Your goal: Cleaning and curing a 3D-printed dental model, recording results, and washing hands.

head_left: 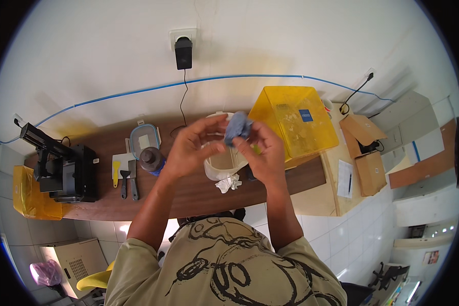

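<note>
A crumpled blue-grey cloth point(237, 127) is pinched in my right hand point(266, 155), raised over the middle of the table. My left hand point(184, 150) is at the cloth's left side with its fingers apart; a fingertip comes close to the cloth, and I cannot tell whether it touches. Below both hands stands a white container point(212, 172), its opening partly hidden by them. Crumpled white paper point(228, 183) lies by its near side. Something yellow-green shows behind my right fingers, too covered to name.
On the brown table point(188, 204) are a dark-capped bottle point(150, 161), a clear blue-rimmed box point(144, 140), a yellow spatula point(116, 173), a scraper point(133, 178) and a black 3D printer point(69, 168). A yellow bin point(296, 122) and an open cardboard box point(370, 171) stand right.
</note>
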Demonstrator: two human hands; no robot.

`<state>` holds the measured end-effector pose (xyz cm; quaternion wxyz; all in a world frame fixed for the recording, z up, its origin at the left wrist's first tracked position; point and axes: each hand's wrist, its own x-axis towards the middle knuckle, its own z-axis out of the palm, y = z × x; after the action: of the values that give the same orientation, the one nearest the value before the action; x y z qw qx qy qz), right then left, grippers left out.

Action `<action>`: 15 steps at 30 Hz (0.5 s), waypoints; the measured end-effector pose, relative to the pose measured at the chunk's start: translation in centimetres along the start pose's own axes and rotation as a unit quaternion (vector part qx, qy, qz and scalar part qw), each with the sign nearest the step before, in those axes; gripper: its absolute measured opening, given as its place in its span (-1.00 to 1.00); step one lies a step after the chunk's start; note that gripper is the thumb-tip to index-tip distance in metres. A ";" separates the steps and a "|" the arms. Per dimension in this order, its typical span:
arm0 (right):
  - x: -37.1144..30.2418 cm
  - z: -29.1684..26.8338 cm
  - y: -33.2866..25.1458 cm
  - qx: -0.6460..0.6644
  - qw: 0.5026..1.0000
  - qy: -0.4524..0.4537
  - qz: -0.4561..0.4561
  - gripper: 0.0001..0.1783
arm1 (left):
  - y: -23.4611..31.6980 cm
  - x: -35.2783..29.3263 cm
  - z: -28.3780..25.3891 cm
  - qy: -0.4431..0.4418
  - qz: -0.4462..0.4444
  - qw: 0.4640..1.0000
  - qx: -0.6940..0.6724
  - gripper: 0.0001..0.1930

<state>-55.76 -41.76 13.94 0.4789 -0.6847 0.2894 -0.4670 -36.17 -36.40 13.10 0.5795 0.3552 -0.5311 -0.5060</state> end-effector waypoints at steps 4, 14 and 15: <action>0.7 0.8 -2.0 0.042 0.982 0.155 -0.097 -0.64 | 2.8 0.7 -1.0 0.033 0.018 0.897 -0.441 -0.47; -1.2 2.7 0.7 -0.290 0.946 0.084 -0.116 -0.62 | 2.0 1.8 -1.7 0.095 0.083 0.942 0.312 -0.76; -1.6 2.9 0.4 -0.226 0.954 0.119 -0.160 -0.61 | 2.2 1.6 -1.5 0.085 0.085 0.943 0.309 -0.76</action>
<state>-53.68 -39.43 12.65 0.1930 -0.7520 0.3288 -0.5378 -34.38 -37.60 15.33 0.5253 0.5117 -0.6384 -0.2337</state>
